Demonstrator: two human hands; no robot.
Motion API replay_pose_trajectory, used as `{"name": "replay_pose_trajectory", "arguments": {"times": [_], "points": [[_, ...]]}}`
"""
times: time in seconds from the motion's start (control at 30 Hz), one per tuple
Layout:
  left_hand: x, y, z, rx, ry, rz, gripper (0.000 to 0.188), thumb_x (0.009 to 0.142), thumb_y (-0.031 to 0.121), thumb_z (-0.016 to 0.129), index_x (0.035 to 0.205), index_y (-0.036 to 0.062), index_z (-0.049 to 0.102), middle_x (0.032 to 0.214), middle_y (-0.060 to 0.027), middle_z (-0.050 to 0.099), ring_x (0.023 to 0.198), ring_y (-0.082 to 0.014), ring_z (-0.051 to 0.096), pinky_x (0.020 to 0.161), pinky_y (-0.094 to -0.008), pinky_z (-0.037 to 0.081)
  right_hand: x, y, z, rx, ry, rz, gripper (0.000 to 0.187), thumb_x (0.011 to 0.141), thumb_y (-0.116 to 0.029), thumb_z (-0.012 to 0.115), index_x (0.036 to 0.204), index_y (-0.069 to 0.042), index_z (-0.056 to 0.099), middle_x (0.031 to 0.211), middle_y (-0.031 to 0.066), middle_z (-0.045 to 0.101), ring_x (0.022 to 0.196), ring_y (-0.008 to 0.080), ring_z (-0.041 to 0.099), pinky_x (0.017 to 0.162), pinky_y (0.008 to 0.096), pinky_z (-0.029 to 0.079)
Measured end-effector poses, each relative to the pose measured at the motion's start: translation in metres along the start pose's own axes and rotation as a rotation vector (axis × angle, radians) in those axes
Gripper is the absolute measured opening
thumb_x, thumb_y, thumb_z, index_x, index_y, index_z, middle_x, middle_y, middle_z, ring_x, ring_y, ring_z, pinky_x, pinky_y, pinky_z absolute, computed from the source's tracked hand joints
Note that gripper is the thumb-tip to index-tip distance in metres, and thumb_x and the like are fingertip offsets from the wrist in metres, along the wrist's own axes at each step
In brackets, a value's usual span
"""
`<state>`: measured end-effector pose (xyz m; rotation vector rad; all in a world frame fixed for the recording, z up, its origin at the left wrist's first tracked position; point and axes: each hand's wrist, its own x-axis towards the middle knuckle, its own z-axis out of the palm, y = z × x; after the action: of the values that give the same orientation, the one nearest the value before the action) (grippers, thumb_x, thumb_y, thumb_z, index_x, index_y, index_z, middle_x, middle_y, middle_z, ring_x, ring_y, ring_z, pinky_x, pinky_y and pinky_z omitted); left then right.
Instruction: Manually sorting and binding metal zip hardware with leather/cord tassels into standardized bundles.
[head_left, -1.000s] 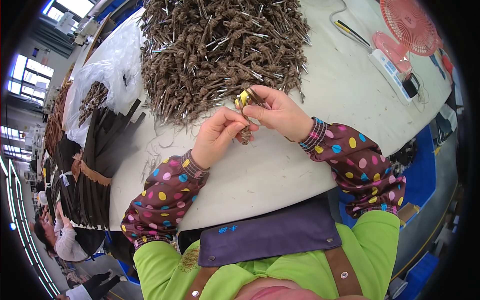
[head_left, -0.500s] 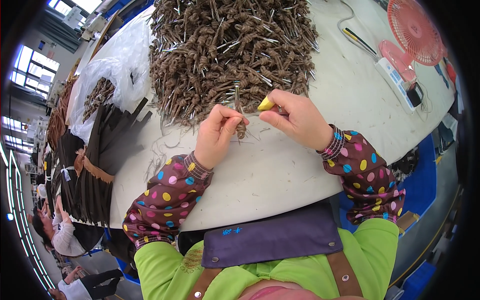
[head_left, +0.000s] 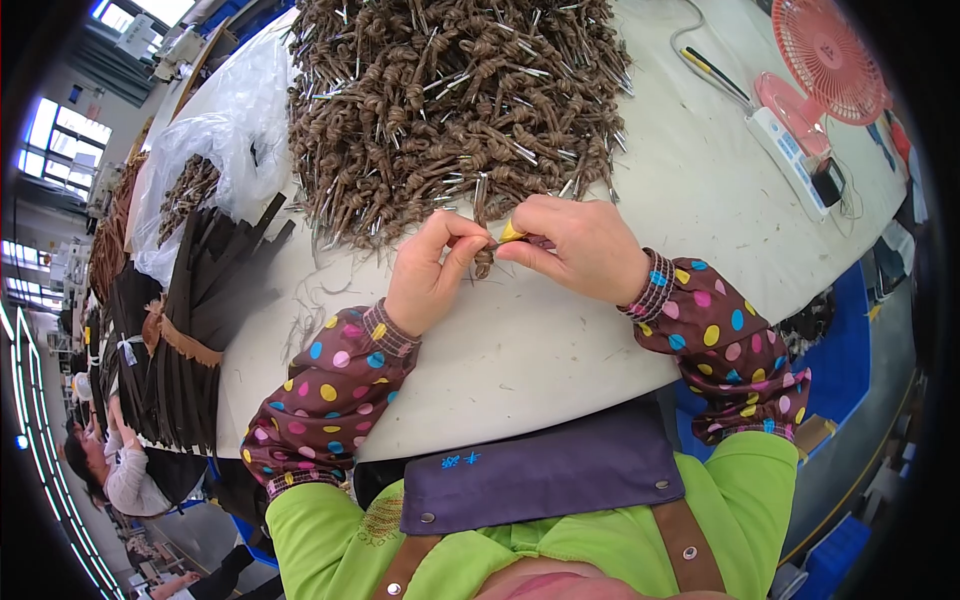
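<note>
My left hand (head_left: 428, 272) pinches a brown knotted cord (head_left: 484, 262) between thumb and fingers. Its silvery end points away from me, and the knot hangs just below the fingertips. Closed around a small yellow-handled tool (head_left: 511, 232), my right hand (head_left: 582, 250) holds it right beside the cord. The tool's working end is mostly hidden by the fingers. Beyond both hands lies a large pile of similar brown knotted cords (head_left: 460, 110), many with silvery metal ends.
Black strips (head_left: 185, 370) lie bundled at the left, near a clear plastic bag (head_left: 225, 130) with more brown pieces. A pink fan (head_left: 828, 55), a white power strip (head_left: 785, 165) and a black-and-yellow tool (head_left: 715, 75) are at the far right. Thread scraps dot the white table (head_left: 520, 370).
My right hand has moved left, bringing the yellow-handled tool up to the cord. My left hand keeps its pinch on the cord, nearly in place.
</note>
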<state>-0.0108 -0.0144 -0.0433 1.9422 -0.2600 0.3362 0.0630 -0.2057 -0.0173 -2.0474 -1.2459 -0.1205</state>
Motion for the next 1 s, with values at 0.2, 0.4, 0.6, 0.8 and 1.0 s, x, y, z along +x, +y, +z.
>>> {"name": "replay_pose_trajectory", "arguments": {"times": [0.2,0.4,0.6,0.8,1.0], "points": [[0.001,0.001,0.0,0.085,-0.042,0.079,0.005,0.086,0.006,0.056,0.089,0.0023,0.056,0.075,-0.0063,0.057,0.066,-0.0161,0.055,0.062,-0.0252,0.044,0.0,0.0,-0.004,-0.06,-0.036,-0.07,0.023,0.079,-0.03,0.064,0.077,-0.008,0.056,0.07,0.0049,0.054,0.057,0.0227,0.052,0.048,0.0315,0.04],[0.0,0.004,0.001,-0.058,-0.044,-0.018,0.004,0.086,0.006,0.056,0.088,0.0029,0.056,0.076,-0.0068,0.058,0.068,-0.0172,0.056,0.064,-0.0252,0.044,0.004,0.004,-0.01,0.319,-0.063,0.186,0.032,0.08,-0.036,0.064,0.088,-0.006,0.056,0.074,0.0031,0.057,0.06,0.0151,0.054,0.052,0.0277,0.041],[0.003,0.016,-0.002,0.209,-0.253,0.156,0.005,0.087,0.006,0.055,0.09,0.0026,0.056,0.079,-0.0051,0.062,0.071,-0.0146,0.058,0.065,-0.0262,0.046,0.011,0.007,0.007,0.901,0.009,0.381,0.029,0.077,-0.018,0.071,0.096,0.0,0.059,0.079,-0.0025,0.056,0.069,0.003,0.046,0.059,0.0189,0.04],[0.017,0.017,-0.036,0.278,-0.063,-0.063,0.009,0.084,0.001,0.054,0.093,0.0008,0.057,0.084,-0.0074,0.062,0.072,-0.0141,0.058,0.066,-0.0244,0.046,0.016,0.013,-0.012,0.966,0.088,0.491,0.024,0.078,-0.015,0.069,0.096,-0.001,0.06,0.079,-0.0024,0.058,0.069,0.0023,0.048,0.062,0.0173,0.04],[0.021,0.023,-0.009,0.57,-0.232,0.284,0.031,0.08,0.006,0.058,0.111,0.0038,0.053,0.116,-0.0142,0.053,0.105,-0.029,0.05,0.09,-0.037,0.04,0.018,0.02,-0.024,0.92,0.112,0.328,0.026,0.079,-0.013,0.068,0.1,-0.001,0.058,0.085,-0.0006,0.061,0.072,0.0018,0.051,0.063,0.0165,0.041]]}}
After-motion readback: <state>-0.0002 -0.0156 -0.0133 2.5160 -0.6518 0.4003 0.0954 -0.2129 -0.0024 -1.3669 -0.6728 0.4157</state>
